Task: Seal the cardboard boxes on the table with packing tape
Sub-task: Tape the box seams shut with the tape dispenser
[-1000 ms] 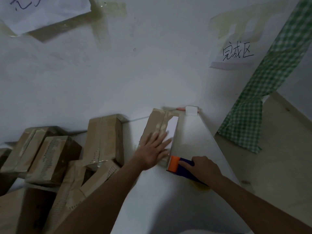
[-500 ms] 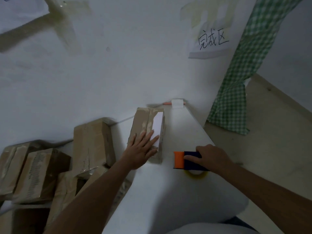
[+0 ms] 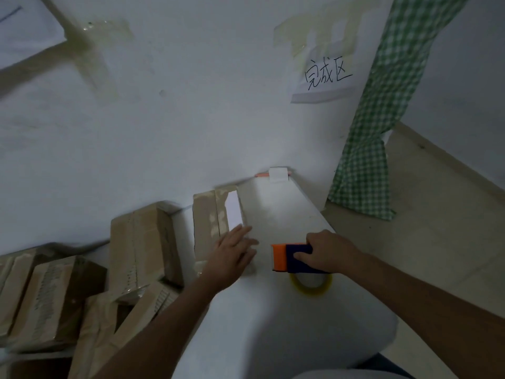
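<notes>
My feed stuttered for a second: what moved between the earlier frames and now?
The right hand pulled the tape dispenser rightward, away from the near end of the box; a gap of table now separates them. Its grip on the dispenser is unchanged. The left hand stayed flat on the box, which did not visibly shift. The pile of boxes on the left looks unchanged.

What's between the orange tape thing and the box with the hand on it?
Only a bare strip of white table separates the tape dispenser from the cardboard box, seen in the head view.
</notes>
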The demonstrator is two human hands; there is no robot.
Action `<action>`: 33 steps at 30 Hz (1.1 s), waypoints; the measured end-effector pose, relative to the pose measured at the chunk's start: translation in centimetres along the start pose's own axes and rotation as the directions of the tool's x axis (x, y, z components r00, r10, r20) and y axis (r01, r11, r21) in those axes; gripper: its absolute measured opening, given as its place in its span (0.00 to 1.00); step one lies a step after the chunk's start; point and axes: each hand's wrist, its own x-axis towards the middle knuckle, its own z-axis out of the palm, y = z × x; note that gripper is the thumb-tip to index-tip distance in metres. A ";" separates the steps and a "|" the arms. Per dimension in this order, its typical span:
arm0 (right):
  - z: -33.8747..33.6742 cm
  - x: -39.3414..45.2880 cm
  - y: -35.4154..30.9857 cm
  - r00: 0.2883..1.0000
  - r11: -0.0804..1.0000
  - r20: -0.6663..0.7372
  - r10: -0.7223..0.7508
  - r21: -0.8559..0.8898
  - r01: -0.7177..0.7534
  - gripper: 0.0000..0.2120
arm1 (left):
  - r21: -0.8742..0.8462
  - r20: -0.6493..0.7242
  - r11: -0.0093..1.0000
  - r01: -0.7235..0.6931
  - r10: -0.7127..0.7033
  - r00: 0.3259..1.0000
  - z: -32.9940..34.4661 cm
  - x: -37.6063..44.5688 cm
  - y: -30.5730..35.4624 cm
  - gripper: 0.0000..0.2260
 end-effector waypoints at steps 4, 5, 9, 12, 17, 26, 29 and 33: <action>-0.1 0.3 -0.2 0.999 0.999 -0.025 0.026 -0.043 -0.027 0.22 | -0.135 -0.075 0.988 0.072 -0.083 0.994 1.0 -0.2 0.6 0.09; 0.1 0.4 -0.4 0.999 0.998 -0.031 0.035 -0.049 -0.036 0.22 | -0.152 -0.085 0.985 0.086 -0.100 0.991 1.2 -0.3 0.7 0.09; 1.0 1.0 -1.7 0.996 0.991 -0.075 0.046 -0.125 -0.055 0.24 | -0.186 -0.073 0.975 0.125 -0.141 0.987 1.0 -0.4 1.0 0.09; 1.6 1.9 -2.7 0.996 0.994 -0.064 0.060 -0.086 -0.066 0.23 | -0.182 -0.067 0.973 0.143 -0.157 0.985 0.9 -0.5 1.4 0.10; 1.1 2.3 0.0 0.985 0.986 -0.054 0.163 -0.013 -0.164 0.24 | -0.207 -0.088 0.966 0.156 -0.177 0.980 0.9 -0.6 1.7 0.09; 1.1 -3.6 -0.6 0.938 0.977 0.344 -0.049 0.213 -0.027 0.22 | -0.186 -0.074 0.974 0.133 -0.149 0.986 0.8 -0.4 1.5 0.09; 3.4 -5.8 -1.8 0.902 0.988 0.424 -0.079 0.151 0.015 0.21 | -0.182 -0.078 0.976 0.124 -0.140 0.987 0.9 -0.3 1.6 0.09; 7.0 -7.0 -3.4 0.919 0.993 0.383 -0.095 0.101 0.061 0.18 | -0.190 -0.085 0.974 0.124 -0.142 0.986 1.1 -0.1 1.3 0.09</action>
